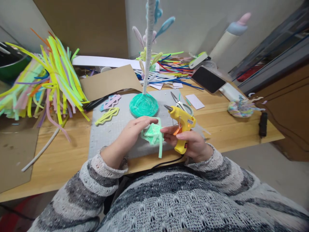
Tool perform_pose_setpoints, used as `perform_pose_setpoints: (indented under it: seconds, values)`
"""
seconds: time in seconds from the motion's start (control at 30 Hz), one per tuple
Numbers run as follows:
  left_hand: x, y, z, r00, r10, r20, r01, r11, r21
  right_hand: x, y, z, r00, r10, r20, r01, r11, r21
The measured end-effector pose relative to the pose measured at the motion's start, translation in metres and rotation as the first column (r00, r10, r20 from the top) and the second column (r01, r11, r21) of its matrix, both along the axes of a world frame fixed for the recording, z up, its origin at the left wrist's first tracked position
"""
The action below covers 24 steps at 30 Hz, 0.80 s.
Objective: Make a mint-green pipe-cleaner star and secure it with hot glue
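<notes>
My left hand (131,132) is closed on a mint-green piece shaped from pipe cleaners (152,133), held low over the grey mat. A loose strip end hangs down from its right side. In my right hand (193,143) is a yellow hot glue gun (182,120) with an orange trigger, its nozzle pointing up and left. Fingertips of that hand also reach the green piece's right edge. Just beyond stands a white wrapped stem on a round teal coiled base (144,105). Scissors (181,103) lie behind the glue gun.
Yellow and pink-blue zigzag pipe-cleaner pieces (107,116) lie on the mat (96,145). A big bundle of pipe cleaners (55,77) stands at left. Cardboard (111,80), loose pipe cleaners and a phone (208,79) are at the back. The glue gun's cord (166,161) runs along the front edge.
</notes>
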<state>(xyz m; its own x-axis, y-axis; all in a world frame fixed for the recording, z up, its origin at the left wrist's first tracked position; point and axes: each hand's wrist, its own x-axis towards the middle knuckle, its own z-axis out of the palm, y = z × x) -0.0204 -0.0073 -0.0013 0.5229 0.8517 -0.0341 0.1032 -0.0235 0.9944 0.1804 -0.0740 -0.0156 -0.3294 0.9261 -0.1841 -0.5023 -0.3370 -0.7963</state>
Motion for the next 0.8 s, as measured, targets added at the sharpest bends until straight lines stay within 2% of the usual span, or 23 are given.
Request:
perform_pose_setpoints:
  seconds: [0.17,0.33,0.5,0.6,0.73,0.8]
  values:
    - [0.005,0.000,-0.007,0.990,0.142,-0.014,-0.143,0.986,-0.081,0.001,-0.002,0.001,0.999,0.012,0.036,-0.013,1.000,0.025]
    - [0.005,0.001,-0.008,0.980,0.190,-0.051,-0.196,0.970,-0.146,0.002,-0.004,-0.003,0.998,-0.033,0.044,0.033,0.999,0.010]
    - [0.003,0.003,-0.011,0.975,0.210,-0.074,-0.215,0.974,-0.070,0.001,-0.001,-0.002,0.998,-0.066,-0.007,0.066,0.997,0.050]
    - [0.001,0.003,-0.013,0.977,0.209,0.035,-0.206,0.977,-0.061,0.001,0.000,0.001,0.996,-0.092,-0.013,0.093,0.994,0.064]
    - [0.001,0.000,-0.011,0.950,0.099,0.295,-0.066,0.990,-0.122,0.001,0.000,0.003,0.988,-0.152,0.015,0.151,0.987,0.061]
    - [0.003,-0.003,-0.010,0.926,0.059,0.374,-0.016,0.993,-0.117,-0.001,-0.001,0.002,0.982,-0.191,0.012,0.190,0.981,0.050]
